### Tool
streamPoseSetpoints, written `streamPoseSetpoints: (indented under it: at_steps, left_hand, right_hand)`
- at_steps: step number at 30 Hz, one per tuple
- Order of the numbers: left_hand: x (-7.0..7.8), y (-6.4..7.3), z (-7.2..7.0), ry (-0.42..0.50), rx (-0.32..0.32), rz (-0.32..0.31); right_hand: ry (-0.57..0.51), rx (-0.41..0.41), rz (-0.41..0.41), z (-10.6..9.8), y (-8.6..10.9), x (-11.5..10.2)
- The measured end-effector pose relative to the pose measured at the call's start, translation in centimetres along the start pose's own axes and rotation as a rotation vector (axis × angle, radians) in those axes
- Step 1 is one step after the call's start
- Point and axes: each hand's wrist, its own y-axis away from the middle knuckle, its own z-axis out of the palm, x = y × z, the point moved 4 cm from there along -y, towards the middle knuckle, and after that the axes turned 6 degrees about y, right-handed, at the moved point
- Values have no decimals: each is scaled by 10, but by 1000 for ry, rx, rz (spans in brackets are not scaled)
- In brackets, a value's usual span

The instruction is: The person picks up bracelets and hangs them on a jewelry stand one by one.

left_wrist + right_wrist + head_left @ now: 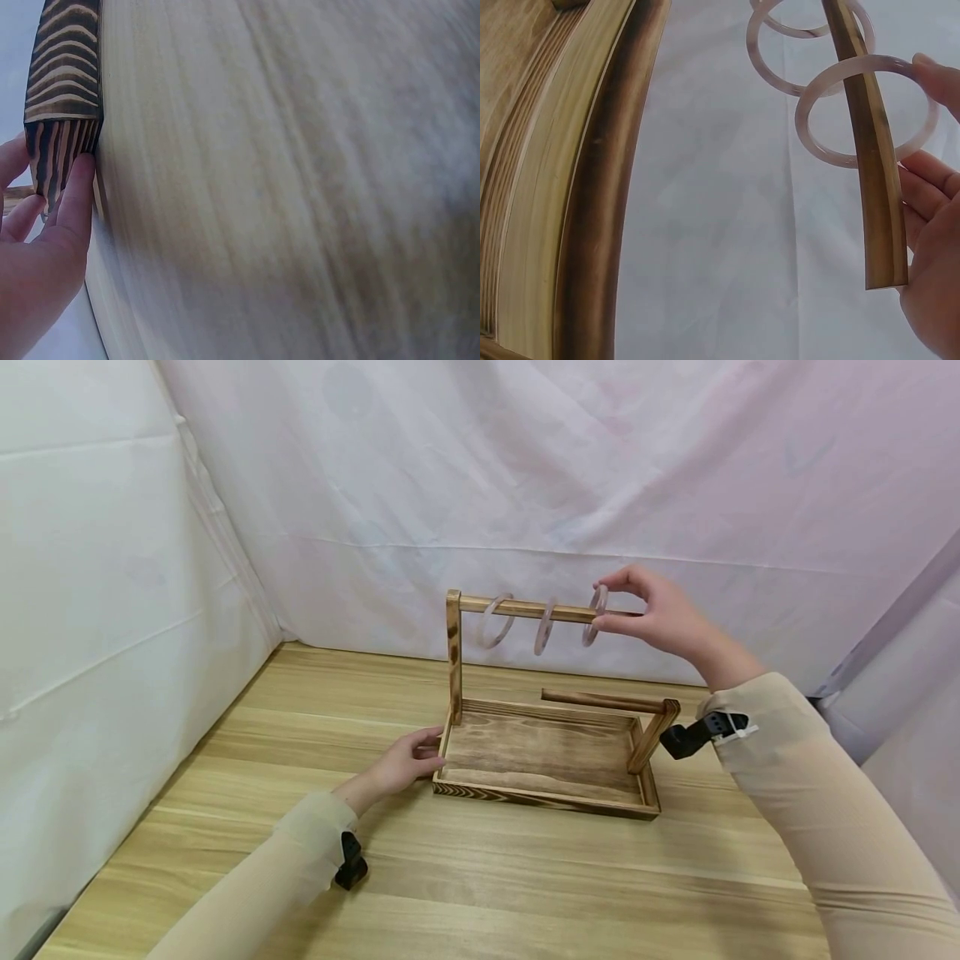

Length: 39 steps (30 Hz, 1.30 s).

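Note:
My right hand point(669, 617) pinches a pale, translucent bangle point(588, 635) between thumb and fingers. That bangle encircles the upper bar point(573, 612) of a wooden display stand, near the bar's free end. Two similar pale bangles hang farther left on the same bar: a middle bangle point(541, 637) and a left bangle point(483, 633). In the right wrist view the held bangle point(805, 120) rings the bar without its tip being covered. My left hand point(399, 765) grips the left end of the stand's tray point(543, 802), its fingers point(76, 202) against the dark-striped outer wall.
A lower bar point(607, 701) with its own post point(652, 739) stands on the tray's right side, below my right forearm. The stand rests on a light wood-grain table point(480, 877). White cloth point(375, 527) hangs behind and to the left.

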Motion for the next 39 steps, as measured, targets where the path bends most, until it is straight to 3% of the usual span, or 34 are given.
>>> streamPoseSetpoints:
  at_steps: [13,17,24,31,39]
  left_hand:
    - [-1,1,1,16,0,10]
    - [-1,2,2,26,-6,4]
    - [3,7,1,1,-13,58]
    - [-1,2,2,22,-6,-1]
    - [1,2,1,15,0,5]
  right_hand:
    - [295,-60,-61,3,-1,-8]
    - [320,-66,-67,5,-1,-9]
    - [344,-85,-52,6,-2,-8]
    - [351,-102,-31,7,-2,-9]
    - [373,-99,-44,8,-4,-10]
